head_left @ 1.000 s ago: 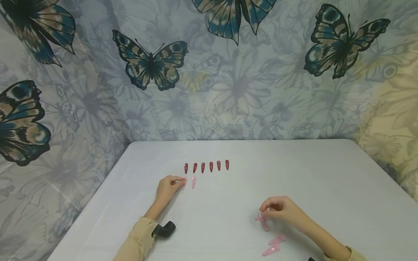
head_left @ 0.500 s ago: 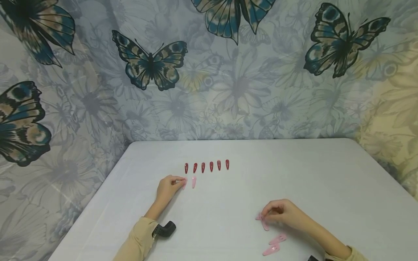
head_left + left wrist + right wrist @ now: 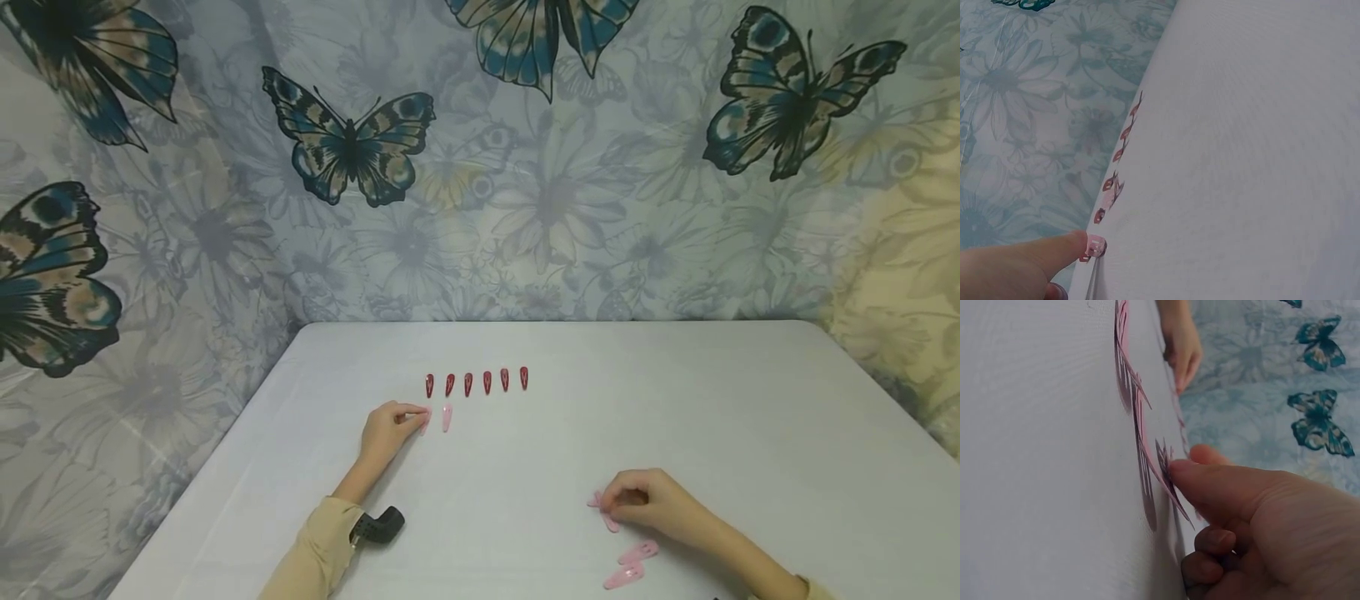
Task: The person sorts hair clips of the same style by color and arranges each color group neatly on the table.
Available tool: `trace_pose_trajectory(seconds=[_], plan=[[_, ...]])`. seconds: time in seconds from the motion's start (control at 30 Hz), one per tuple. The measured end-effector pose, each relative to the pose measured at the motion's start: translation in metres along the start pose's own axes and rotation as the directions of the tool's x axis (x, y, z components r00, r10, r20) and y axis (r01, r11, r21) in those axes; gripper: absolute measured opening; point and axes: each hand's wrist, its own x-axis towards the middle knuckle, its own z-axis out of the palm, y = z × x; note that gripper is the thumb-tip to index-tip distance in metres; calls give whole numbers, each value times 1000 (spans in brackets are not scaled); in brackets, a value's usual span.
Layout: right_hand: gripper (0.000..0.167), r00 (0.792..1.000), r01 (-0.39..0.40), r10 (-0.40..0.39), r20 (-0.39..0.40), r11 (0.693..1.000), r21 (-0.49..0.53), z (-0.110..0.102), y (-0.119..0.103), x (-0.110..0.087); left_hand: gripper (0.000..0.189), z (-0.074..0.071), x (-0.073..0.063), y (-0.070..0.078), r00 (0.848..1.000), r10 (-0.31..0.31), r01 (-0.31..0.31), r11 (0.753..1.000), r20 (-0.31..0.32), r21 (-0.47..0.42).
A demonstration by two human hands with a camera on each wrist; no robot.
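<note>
Fingertips of my left hand pinch the end of a pink snap hair clip at the left of a short pink row. Another pink hair clip lies just right of it. Beyond them, several dark red hair clips form a straight row. At the right, my right hand has thumb and forefinger together on a pink hair clip in a small crossed heap, its far end hidden by the fingers. One clip of that heap sticks out below the fingertips.
Two more pink hair clips lie nearer the front, below the right hand. The white table ends at a wall of butterfly-print cloth. A black wrist device shows on the left sleeve.
My right hand has lowered slightly toward the front and its thumb and forefinger have closed at the pink heap. The left hand keeps its place on its clip.
</note>
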Motion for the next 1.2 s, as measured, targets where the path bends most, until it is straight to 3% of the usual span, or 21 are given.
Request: trace_pose_trajectory(seconds=[0.57, 0.67, 0.93, 1.2], plan=[[13, 1000, 13, -13, -9, 999, -50, 5, -4, 0, 16, -1, -1, 1, 1000, 6, -6, 1000, -6, 6], [12, 1000, 21, -23, -17, 994, -105, 6, -5, 0, 16, -1, -1, 2, 1000, 11, -11, 1000, -4, 3], [11, 990, 64, -105, -98, 933, -353, 7, -7, 0, 16, 2, 0, 2, 1000, 17, -17, 1000, -1, 1], [16, 973, 111, -183, -142, 908, -404, 9, -6, 1, 16, 1, 0, 2, 1000, 19, -19, 1000, -5, 15]])
